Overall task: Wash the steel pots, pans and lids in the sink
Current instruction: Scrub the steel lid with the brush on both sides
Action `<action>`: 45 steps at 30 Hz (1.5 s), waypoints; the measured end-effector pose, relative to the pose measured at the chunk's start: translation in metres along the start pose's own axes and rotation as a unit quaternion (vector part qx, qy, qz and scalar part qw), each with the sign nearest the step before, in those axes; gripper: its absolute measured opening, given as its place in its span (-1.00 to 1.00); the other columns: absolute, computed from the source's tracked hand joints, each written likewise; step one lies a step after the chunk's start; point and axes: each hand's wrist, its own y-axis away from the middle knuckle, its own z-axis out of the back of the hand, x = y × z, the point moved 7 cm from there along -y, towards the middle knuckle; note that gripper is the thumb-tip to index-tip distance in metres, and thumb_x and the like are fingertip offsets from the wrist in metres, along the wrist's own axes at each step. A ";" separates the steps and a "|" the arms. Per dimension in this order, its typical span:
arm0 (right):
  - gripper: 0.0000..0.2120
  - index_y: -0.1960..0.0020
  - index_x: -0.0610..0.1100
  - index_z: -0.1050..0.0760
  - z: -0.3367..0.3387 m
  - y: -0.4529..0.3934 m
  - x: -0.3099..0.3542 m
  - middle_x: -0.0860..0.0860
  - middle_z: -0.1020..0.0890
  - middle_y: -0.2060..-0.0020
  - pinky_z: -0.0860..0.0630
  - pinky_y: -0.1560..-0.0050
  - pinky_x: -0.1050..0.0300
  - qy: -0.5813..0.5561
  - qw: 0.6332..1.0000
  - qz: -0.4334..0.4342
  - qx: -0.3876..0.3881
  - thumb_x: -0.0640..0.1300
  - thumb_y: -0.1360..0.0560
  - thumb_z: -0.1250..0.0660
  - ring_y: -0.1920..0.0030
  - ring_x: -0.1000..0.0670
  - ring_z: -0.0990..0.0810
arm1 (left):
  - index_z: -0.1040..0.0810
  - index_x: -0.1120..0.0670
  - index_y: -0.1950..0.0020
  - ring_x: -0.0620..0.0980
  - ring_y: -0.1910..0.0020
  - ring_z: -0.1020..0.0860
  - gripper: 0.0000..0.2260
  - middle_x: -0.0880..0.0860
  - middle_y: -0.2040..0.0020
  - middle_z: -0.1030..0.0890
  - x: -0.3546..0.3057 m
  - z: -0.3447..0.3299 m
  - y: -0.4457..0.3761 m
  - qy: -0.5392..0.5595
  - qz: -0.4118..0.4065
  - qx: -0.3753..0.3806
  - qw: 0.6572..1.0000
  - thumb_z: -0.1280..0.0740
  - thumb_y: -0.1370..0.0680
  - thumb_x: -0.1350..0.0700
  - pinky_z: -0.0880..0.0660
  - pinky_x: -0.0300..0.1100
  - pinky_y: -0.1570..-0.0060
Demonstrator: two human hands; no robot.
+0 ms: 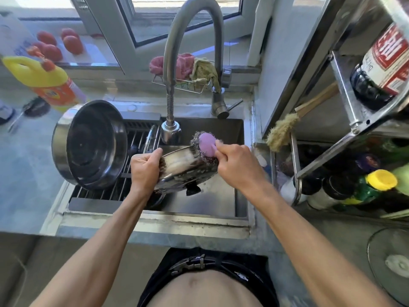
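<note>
While hands grip pan [186,167] and scourer [204,145], sink [221,196] room rightward.

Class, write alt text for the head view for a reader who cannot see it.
Over a sink, the left hand grips a steel pan while the right hand holds a scourer on it. A pot leans on the rack.

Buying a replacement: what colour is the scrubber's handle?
Pinkish purple, on the steel wool scrubber the right hand grips; head view.

Bright daylight from the window [155,16] — edges bowed (blurred too).
</note>
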 end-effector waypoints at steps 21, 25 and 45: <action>-0.34 -0.57 0.06 -0.24 -0.010 -0.026 -0.041 0.16 -0.47 -0.41 -0.42 -0.35 0.13 -0.283 0.954 -0.096 0.019 -0.03 -0.52 -0.38 -0.32 0.17 -0.48 | -0.44 0.17 0.39 -0.09 0.58 -0.36 -0.63 -0.04 0.57 -0.41 0.018 0.000 -0.013 0.060 0.082 0.005 0.995 -0.33 -0.63 0.17 -0.30 -0.23 0.52; -0.45 -0.51 0.05 -0.35 -0.010 -0.027 -0.046 0.03 -0.58 -0.28 -0.51 -0.31 -0.04 -0.308 0.945 -0.099 0.050 -0.04 -0.55 -0.39 -0.25 0.03 -0.56 | -0.50 0.23 0.37 -0.03 0.52 -0.39 -0.58 0.01 0.52 -0.46 0.018 -0.007 -0.010 0.054 0.086 0.037 0.994 -0.34 -0.62 0.04 -0.31 -0.13 0.40; -0.70 0.22 -0.15 -0.55 0.041 -0.030 -0.026 -0.02 -0.58 0.33 -0.57 0.12 -0.05 0.039 0.999 0.000 0.009 -0.03 -0.60 -0.24 0.18 -0.12 -0.55 | -0.42 0.17 0.48 0.03 0.45 -0.36 -0.50 0.12 0.48 -0.41 -0.022 -0.033 0.016 -0.006 -0.033 0.066 0.997 -0.39 -0.43 -0.20 -0.31 -0.05 0.35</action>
